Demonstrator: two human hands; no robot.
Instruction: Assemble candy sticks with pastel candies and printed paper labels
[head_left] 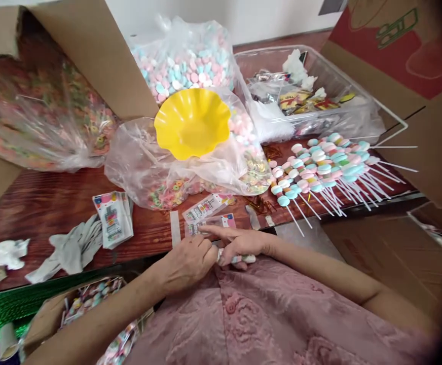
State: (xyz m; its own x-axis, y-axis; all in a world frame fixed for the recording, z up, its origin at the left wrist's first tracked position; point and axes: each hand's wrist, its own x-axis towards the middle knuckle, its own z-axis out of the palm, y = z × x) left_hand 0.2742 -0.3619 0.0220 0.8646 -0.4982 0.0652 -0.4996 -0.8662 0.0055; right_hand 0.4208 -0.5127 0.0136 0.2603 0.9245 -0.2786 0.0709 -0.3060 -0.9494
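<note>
Just in front of my body, a candy skewer of pale discs lies across my fingers. My right hand is curled over it, with the index finger stretched out across a printed clear bag. At the skewer's left end my left hand is closed with its fingers pinched; the fingertips are partly hidden. A second printed bag lies flat just beyond. To the right, many finished-looking candy skewers lie piled, their white sticks pointing toward me.
A yellow wavy bowl sits on open candy bags. Behind stand a full candy bag and a clear plastic bin. Left are a stack of printed bags, grey gloves and a cardboard box. A box of wrapped skewers stands below.
</note>
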